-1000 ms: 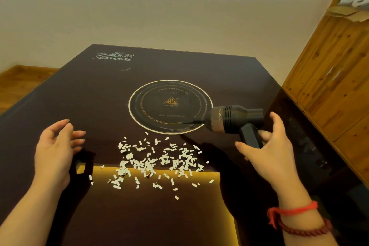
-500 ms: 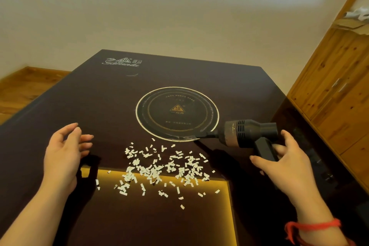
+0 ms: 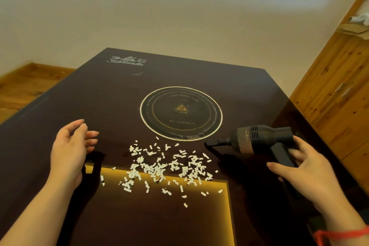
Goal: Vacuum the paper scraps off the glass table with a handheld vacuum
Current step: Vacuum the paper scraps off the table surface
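While the dark glass table (image 3: pixel 99 106) fills most of the frame, we see a wooden cabinet (image 3: pixel 339 96) along the right edge and wooden flooring (image 3: pixel 26 84) at the left edge, both beside it. Printed ring with a gold triangle logo (image 3: pixel 181 113) sits right of centre on the glass; a white brand mark (image 3: pixel 127 61) is near the table's far left corner. A yellow-lit rectangular outline (image 3: pixel 199 178) glows through the glass in the lower middle.

Our left hand (image 3: pixel 69 152) hovers at left of centre, fingers loose and spread, gripping nothing, well left of the scraps. Our right hand (image 3: pixel 303 170) is at lower right, fingers reaching onto the handle of the handheld vacuum (image 3: pixel 263 139); thumb sticks out left, not wrapped. Contact on the handle looks likely, a full grasp is not shown: we cannot tell. Red string (image 3: pixel 339 234) on that wrist.

Vacuum sits at right of centre, body horizontal, thin nozzle pointing left, its tip just below the ring's lower right edge and above the pile's right end.

Paper scraps (image 3: pixel 165 168) lie scattered in the lower middle, between both hands, straddling the top edge of the lit outline.
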A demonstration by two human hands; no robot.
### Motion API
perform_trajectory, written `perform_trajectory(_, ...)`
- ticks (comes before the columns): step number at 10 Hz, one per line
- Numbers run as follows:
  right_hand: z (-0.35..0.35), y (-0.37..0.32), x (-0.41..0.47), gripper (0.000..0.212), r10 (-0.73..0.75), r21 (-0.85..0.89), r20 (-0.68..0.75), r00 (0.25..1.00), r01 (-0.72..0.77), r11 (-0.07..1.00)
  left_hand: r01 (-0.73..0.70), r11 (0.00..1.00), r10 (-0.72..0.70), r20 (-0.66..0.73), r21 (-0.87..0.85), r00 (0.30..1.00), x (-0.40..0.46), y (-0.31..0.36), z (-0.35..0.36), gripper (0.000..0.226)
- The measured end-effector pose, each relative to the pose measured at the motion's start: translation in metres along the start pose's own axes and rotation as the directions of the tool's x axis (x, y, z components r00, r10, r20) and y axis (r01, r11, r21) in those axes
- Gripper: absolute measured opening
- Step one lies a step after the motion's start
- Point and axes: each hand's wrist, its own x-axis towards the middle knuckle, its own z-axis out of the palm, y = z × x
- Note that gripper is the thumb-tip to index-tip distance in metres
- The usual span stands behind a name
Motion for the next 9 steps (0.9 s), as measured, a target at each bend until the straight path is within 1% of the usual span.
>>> perform_trajectory(2, -0.005, -0.002, 0.005, 0.088, -0.026, -0.068, 0.059, 0.998, 0.03, 0.997, 0.003, 1.0, -0.003, -0.002, 0.01, 1.0, 0.0, 0.0, -0.001, 0.022)
perform_trajectory(4, -0.006, -0.005, 0.009, 0.084, 0.008, -0.091, 0.132, 0.991, 0.004, 0.996, 0.008, 1.0, -0.008, -0.004, 0.012, 1.0, 0.002, -0.002, -0.002, 0.023)
perform_trajectory(6, -0.001, -0.006, 0.01, 0.087, 0.003, -0.092, 0.162, 0.987, 0.012, 0.996, 0.018, 1.0, -0.017, -0.01, 0.016, 1.0, 0.003, -0.002, -0.001, 0.023)
perform_trajectory(9, -0.001, -0.011, 0.011, 0.084, -0.059, -0.094, 0.184, 0.981, 0.077, 0.993, 0.024, 1.0, -0.023, -0.015, 0.012, 1.0, 0.003, -0.002, -0.001, 0.023)
